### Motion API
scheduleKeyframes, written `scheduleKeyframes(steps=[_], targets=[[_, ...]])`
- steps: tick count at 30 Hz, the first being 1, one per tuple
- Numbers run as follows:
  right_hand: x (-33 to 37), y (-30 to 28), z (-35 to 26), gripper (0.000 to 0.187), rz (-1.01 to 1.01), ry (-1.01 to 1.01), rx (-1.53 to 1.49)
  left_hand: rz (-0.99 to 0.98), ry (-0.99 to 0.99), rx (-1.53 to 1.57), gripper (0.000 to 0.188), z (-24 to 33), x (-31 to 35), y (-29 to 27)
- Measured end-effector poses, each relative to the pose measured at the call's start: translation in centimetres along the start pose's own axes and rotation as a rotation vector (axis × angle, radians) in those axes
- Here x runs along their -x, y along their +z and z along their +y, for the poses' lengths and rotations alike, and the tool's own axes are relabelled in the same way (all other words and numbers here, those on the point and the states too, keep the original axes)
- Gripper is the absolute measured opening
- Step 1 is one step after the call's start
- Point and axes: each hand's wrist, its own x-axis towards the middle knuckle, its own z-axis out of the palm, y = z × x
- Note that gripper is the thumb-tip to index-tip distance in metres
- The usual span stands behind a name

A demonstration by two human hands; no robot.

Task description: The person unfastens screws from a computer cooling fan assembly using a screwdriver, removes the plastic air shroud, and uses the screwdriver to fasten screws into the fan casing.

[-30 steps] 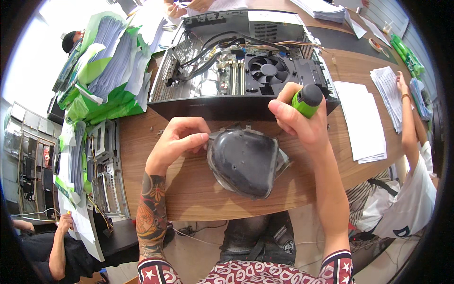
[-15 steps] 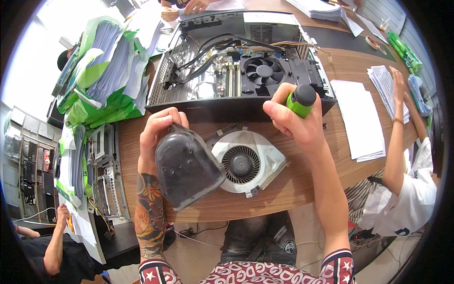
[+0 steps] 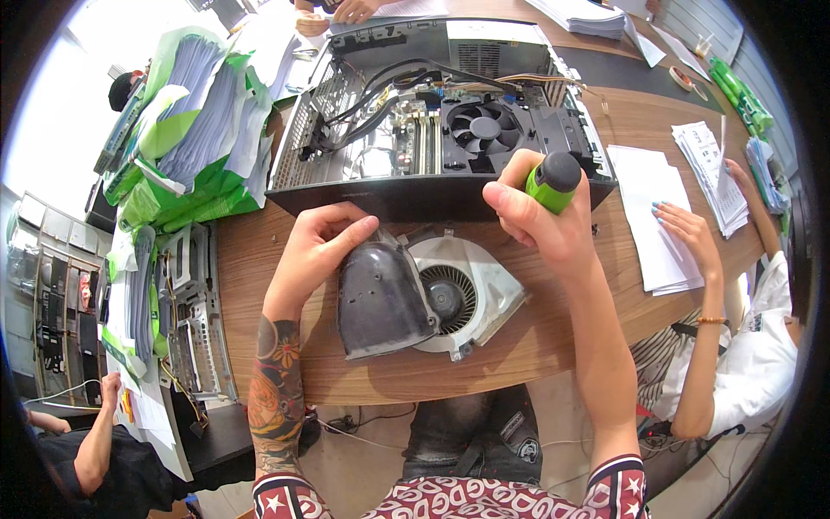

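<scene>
Partly over the fan (image 3: 467,275), the black cover (image 3: 380,298), probably light, stiff and best taken by its rim, is pinched by the left hand (image 3: 318,246); a green tool (image 3: 548,192) is clasped by the right hand (image 3: 558,232).

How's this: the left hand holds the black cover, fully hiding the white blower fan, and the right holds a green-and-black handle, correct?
Not fully hidden: the head view shows the right side of the white blower fan exposed beside the black cover. The left hand holds the cover, and the right hand the green-and-black handle.
</scene>
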Motion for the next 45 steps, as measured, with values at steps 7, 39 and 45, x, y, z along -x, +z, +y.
scheduleKeyframes(steps=[7, 39, 45], targets=[[0.0, -0.1, 0.1, 0.024, 0.003, 0.012, 0.005, 0.080, -0.014, -0.026, 0.018, -0.1, -0.3, 1.6], [0.0, 0.1, 0.0, 0.023, 0.011, 0.008, 0.002, 0.154, 0.571, -0.396, 0.018, 1.7, 0.7, 4.4], [0.0, 0.0, 0.0, 0.023, 0.002, 0.002, 0.019, 0.152, 0.609, -0.274, 0.026, 1.9, 0.8, 4.9]])
